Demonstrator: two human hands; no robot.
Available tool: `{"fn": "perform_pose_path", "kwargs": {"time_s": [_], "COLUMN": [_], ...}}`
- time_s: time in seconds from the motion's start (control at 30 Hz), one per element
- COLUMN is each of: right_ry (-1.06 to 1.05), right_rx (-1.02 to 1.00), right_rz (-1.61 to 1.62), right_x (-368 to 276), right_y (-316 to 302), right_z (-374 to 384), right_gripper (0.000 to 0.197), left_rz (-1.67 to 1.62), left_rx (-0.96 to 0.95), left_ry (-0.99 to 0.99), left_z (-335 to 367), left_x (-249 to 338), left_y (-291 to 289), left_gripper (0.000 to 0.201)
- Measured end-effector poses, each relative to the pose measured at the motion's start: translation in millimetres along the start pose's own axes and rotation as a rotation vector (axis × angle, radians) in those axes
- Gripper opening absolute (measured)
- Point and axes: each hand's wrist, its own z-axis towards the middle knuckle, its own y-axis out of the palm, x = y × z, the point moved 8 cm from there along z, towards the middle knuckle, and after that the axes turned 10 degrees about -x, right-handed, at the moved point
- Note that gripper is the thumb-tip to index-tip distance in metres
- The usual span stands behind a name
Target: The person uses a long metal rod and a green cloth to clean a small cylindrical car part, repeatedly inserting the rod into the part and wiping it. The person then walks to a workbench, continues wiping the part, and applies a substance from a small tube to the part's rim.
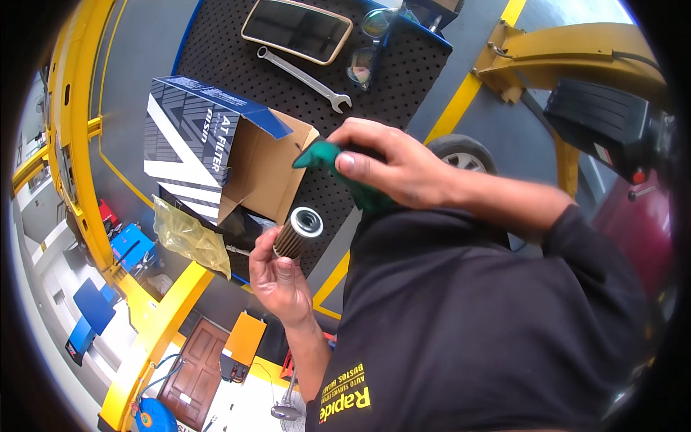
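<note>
My left hand (pixel 277 281) grips a cylindrical filter element (pixel 291 241) with pleated brown sides and a pale metal end ring around a dark hole. The ringed end points up and away from my palm. To its upper right, my right hand (pixel 392 162) is closed on a green cloth (pixel 318 154), pinched between thumb and fingers, with part of it hanging below the hand. The cloth and filter are apart. Beside them lies an open cardboard box (pixel 188 144), blue, black and white outside and brown inside, its mouth facing my hands.
A black perforated tabletop (pixel 227 47) with blue edges carries a phone (pixel 296 30), a combination wrench (pixel 306 79) and a pair of glasses (pixel 361 66). A crumpled yellowish plastic bag (pixel 188 234) lies beside the box. Yellow lift arms (pixel 583 54) and a wheel (pixel 464 155) stand beyond.
</note>
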Motion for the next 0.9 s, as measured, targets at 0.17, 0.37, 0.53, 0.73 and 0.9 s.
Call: {"fn": "perform_pose_path", "kwargs": {"time_s": [0.17,0.37,0.53,0.73,0.9], "right_ry": [-0.407,-0.21,0.124,-0.123,-0.43], "right_rx": [-0.167,-0.067,-0.145,0.016,0.161], "right_rz": [-0.343,-0.201,0.072,-0.372,-1.069], "right_x": [-19.6,2.2,14.9,2.8,-24.3], "right_y": [41.5,32.3,33.8,-3.6,1.1], "right_z": [-9.2,-10.8,-16.0,-11.8,-5.7], "right_gripper": [0.03,0.027,0.029,0.025,0.028], "left_rz": [-0.292,-0.086,-0.007,-0.338,-0.509], "left_rx": [0.054,0.046,0.097,0.153,0.099], "left_ry": [-0.181,-0.072,-0.018,-0.111,-0.168], "left_z": [-9.4,-12.1,-18.0,-24.5,-30.8], "left_x": [-17.2,-16.4,-16.2,-26.2,-40.8], "left_y": [19.8,17.7,12.6,15.9,20.0], "left_gripper": [0.04,0.041,0.039,0.04,0.045]}}
